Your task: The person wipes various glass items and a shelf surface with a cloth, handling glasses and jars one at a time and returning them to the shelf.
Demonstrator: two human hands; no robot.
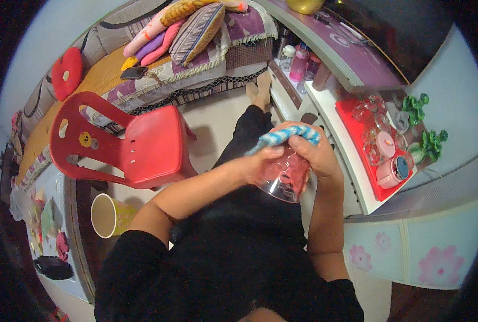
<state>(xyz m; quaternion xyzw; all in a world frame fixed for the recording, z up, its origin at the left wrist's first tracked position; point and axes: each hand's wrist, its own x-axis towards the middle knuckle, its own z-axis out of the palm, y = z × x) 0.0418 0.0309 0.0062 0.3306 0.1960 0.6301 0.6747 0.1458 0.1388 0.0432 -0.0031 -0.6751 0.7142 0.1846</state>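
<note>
Between my hands, in front of my body, is a clear glass cup (283,180), tilted with its rim toward me. My left hand (257,165) is wrapped round the cup's left side. A blue and white cloth (286,136) covers the far end of the cup. My right hand (318,153) presses the cloth against the glass, its thumb on top and its fingers on the right side. Some fingers of both hands are hidden behind the cup and cloth.
A red tray (355,131) with glasses and a pink jar (391,173) stands on the white cabinet to my right. Bottles (299,61) stand farther back. At left are a red chair (153,145), a yellow bin (106,216) and a cluttered table (75,236). A sofa (105,75) lies beyond.
</note>
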